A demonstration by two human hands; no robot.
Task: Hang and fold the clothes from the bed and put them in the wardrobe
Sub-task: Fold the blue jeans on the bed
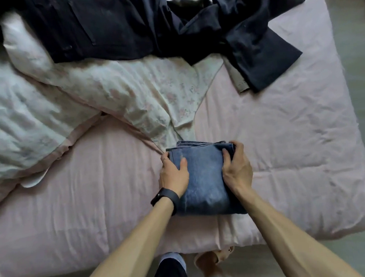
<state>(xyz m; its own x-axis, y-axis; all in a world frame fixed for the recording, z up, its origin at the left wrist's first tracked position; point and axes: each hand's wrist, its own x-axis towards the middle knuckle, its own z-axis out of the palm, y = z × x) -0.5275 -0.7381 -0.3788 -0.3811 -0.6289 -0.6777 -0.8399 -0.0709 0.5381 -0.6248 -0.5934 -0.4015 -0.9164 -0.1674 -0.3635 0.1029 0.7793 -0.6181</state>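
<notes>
The wide bed with its pale pink quilted cover fills most of the view. A rumpled white duvet with a faint floral print lies across its left half. At the far side sprawls a heap of dark navy clothes, not yet folded, with one leg or sleeve trailing toward the right.

Near the bed's front edge, directly before the person, sits the folded bundle of blue denim jeans. It is a compact rectangle whose long axis runs away from the person. The rounded fold faces the near edge, and the stacked layer ends point toward the far side.

The left hand grips the bundle's left side with the thumb on top. The right hand grips the right side, fingers curled over the far corner. A black wristband sits on the left wrist and a thin ring on one left finger.

The step in hand looks like picking up the folded jeans for the wardrobe. To do it well, both hands should slide their fingers underneath, squeeze evenly and lift level. The bundle is best carried with the fold leading, so the loose far layers do not fan open.
</notes>
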